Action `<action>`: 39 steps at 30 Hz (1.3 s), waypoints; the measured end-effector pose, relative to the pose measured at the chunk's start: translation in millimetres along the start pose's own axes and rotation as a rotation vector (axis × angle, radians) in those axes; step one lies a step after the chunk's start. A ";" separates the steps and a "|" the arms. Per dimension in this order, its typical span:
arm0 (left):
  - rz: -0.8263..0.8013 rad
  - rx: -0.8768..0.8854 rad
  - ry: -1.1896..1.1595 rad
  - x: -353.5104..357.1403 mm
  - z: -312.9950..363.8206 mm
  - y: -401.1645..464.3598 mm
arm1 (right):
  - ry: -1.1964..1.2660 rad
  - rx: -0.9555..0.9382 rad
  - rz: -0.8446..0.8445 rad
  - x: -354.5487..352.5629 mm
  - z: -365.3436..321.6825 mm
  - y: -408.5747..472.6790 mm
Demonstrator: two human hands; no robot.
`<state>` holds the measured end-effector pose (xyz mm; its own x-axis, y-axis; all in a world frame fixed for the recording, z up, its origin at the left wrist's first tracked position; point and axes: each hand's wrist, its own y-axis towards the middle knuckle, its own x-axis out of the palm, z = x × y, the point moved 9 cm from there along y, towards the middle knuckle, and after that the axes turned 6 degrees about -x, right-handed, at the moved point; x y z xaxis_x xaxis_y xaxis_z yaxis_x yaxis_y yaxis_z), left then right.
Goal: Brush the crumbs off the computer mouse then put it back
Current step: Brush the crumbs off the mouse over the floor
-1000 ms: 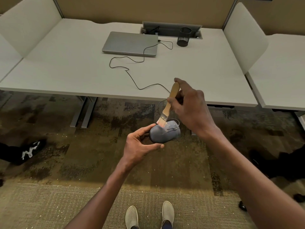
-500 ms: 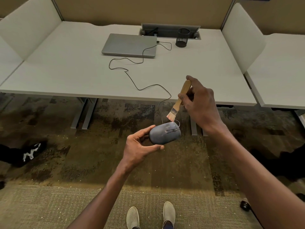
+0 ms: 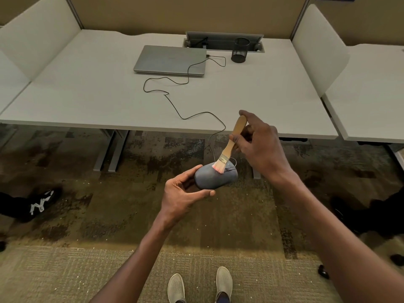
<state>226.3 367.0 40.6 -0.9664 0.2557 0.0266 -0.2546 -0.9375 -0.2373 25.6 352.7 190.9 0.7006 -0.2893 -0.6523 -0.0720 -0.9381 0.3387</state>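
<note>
While the left hand [image 3: 183, 194] cradles the grey computer mouse [image 3: 215, 177] out over the carpet, in front of the desk's near edge and well off the tabletop, the right hand [image 3: 260, 145] comes in from above with a small wooden-handled brush [image 3: 229, 147]. Fingers and thumb of the left hand curl round the mouse's rear end, thumb along the lower side, so that's a firm hold on the mouse. The right hand pinches the brush handle between thumb and fingers, handle tilted up and away, and the pale bristles are down on the top of the mouse, touching its shell near the button end. The mouse's black cable [image 3: 181, 106] loops up from its front, over the desk edge and snakes across the white desk [image 3: 87, 95] to the closed silver laptop [image 3: 170, 60], where it plugs in at the right side. Just right of the laptop stands a black mesh pen cup [image 3: 240, 50], beside a recessed cable tray [image 3: 223, 41] at the back of the desk. Down below, a pair of light grey shoes [image 3: 200, 284] on the carpet, and a black shoe [image 3: 37, 203] with white markings out at the left edge.
</note>
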 end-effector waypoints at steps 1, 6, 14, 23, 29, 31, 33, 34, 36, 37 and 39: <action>-0.001 -0.001 -0.007 -0.9 -1.2 -0.2 | -0.002 0.001 0.016 -2.3 1.3 0.8; 0.010 0.000 -0.031 -3.4 -3.3 -0.5 | 0.055 -0.006 0.066 -9.9 0.1 0.5; -0.009 -0.006 -0.042 -3.5 -0.9 1.7 | 0.052 -0.008 -0.071 1.3 -3.7 4.0; -0.014 0.001 -0.048 -7.6 -4.2 -0.7 | -0.014 0.069 0.014 -10.8 22.7 16.3; -0.016 0.011 -0.052 -8.0 -2.0 2.4 | -0.016 -0.012 0.086 -8.5 7.1 19.7; -0.025 0.006 -0.046 -7.8 -2.8 4.3 | 0.032 -0.016 0.071 -2.2 -0.8 22.0; -0.037 0.005 -0.043 -6.7 -3.0 5.6 | 0.059 -0.029 0.028 8.3 -9.2 23.7; -0.042 0.005 -0.044 -5.9 -2.6 5.9 | 0.059 -0.034 0.002 14.0 -12.5 24.4; -0.048 0.002 -0.047 -4.4 -1.4 6.6 | 0.031 -0.031 -0.046 23.8 -14.7 26.1; -0.048 0.002 -0.042 -4.0 -1.0 6.7 | 0.013 -0.019 -0.062 26.8 -13.2 26.9; -0.040 0.005 -0.037 -4.9 -1.2 6.8 | -0.004 0.023 -0.073 27.1 -5.4 29.3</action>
<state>229.3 359.6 37.7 -0.9562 0.2839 0.0719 -0.2929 -0.9279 -0.2306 46.3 318.4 186.8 0.7016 -0.2207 -0.6775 -0.0370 -0.9608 0.2746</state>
